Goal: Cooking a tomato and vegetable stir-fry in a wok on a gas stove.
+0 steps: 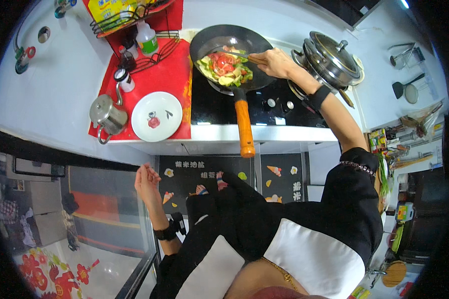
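Note:
A black wok with an orange wooden handle rests on the black glass cooktop. Sliced tomato and green and pale vegetable pieces lie together in it. My right hand grips the wooden handle of a metal spatula, whose head is down among the food at the wok's far side. Nobody holds the wok's handle. Below the counter's front edge, on the left, my left hand hangs in the air with fingers loosely curled and nothing visible in it. A white plate with a fruit print sits left of the cooktop.
On the red mat stand a metal pot with a spout, a lidded jar, a dark bottle and a white bottle near a wire rack. A lidded steel pot occupies the cooktop's right side.

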`<state>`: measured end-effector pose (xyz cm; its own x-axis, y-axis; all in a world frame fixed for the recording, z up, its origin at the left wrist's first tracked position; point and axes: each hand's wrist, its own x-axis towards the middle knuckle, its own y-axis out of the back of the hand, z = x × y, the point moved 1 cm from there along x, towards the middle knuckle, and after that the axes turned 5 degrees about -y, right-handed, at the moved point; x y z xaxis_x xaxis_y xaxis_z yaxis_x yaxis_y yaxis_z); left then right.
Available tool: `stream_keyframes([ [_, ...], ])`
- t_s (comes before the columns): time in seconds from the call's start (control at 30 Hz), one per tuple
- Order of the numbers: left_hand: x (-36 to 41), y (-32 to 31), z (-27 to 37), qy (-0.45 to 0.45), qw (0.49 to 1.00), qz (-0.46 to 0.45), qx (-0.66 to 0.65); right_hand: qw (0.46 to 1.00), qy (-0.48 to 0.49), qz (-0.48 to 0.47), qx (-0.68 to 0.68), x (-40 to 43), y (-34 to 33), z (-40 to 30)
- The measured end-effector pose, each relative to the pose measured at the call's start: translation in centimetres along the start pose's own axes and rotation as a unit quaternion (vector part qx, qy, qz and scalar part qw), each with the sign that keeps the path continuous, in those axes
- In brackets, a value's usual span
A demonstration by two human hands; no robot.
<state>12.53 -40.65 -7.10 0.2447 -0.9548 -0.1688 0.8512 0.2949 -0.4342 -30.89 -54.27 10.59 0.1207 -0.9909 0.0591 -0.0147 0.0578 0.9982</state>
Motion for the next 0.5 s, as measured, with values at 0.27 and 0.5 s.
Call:
stream_keyframes([
  [0.27, 2.2, -1.7, 0.3, 0.014, 0.999, -0.051, -0.012, 0.992, -0.044, 0.004, -0.122, -9.8, 6.1, -1.6],
  [0.5, 1.9, -0.6, -0.1, 0.008, 1.000, -0.014, -0.002, 0.997, -0.056, -0.042, -0.017, -13.6, 11.2, -3.0],
])
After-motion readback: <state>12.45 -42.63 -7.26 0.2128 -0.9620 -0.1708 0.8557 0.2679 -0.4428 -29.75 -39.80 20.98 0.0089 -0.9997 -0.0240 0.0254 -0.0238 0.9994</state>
